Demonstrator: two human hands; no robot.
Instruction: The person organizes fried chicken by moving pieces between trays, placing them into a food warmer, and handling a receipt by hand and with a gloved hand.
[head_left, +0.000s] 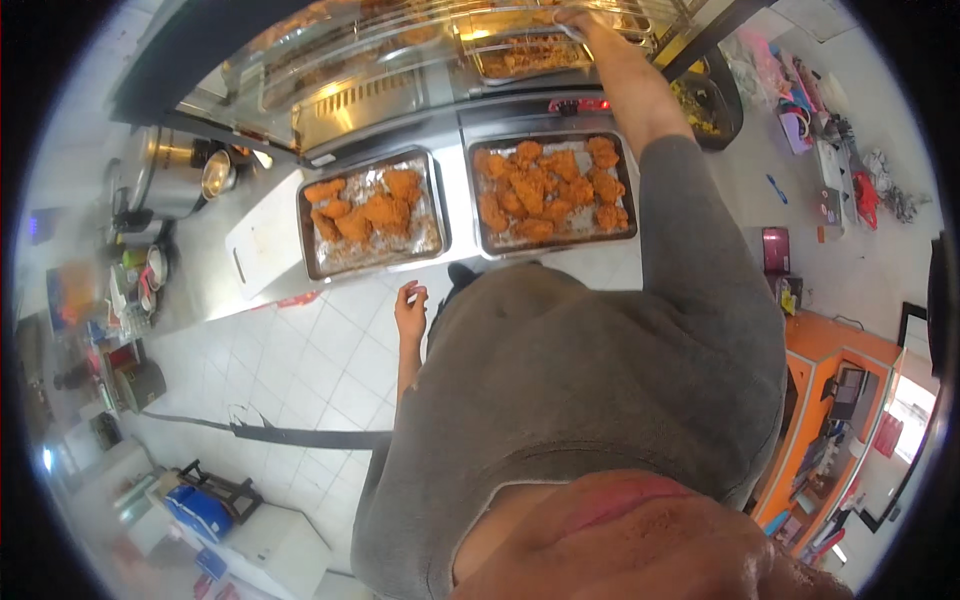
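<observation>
My right arm reaches up into a lit glass food warmer (360, 105). At the top, my right hand (576, 22) is beside a metal tray (491, 75) of fried food. A pale, shiny thing shows at its fingers; whether it is gripped is unclear. My left hand (410, 304) hangs low beside my body, fingers loosely curled with nothing visible in them. Before me, two dark-rimmed baking trays lie side by side. The left tray (439, 240) holds several pieces of fried chicken (386, 214); the right tray (484, 244) bears a fuller load of fried chicken (532, 184).
A white cutting board (266, 236) lies left of the trays. Farther left stand a large metal pot (161, 169) and a steel bowl (217, 174). On the right are a black tub (716, 112), a blue pen (777, 189) and an orange counter (817, 334). Tiled floor (300, 367) shows below.
</observation>
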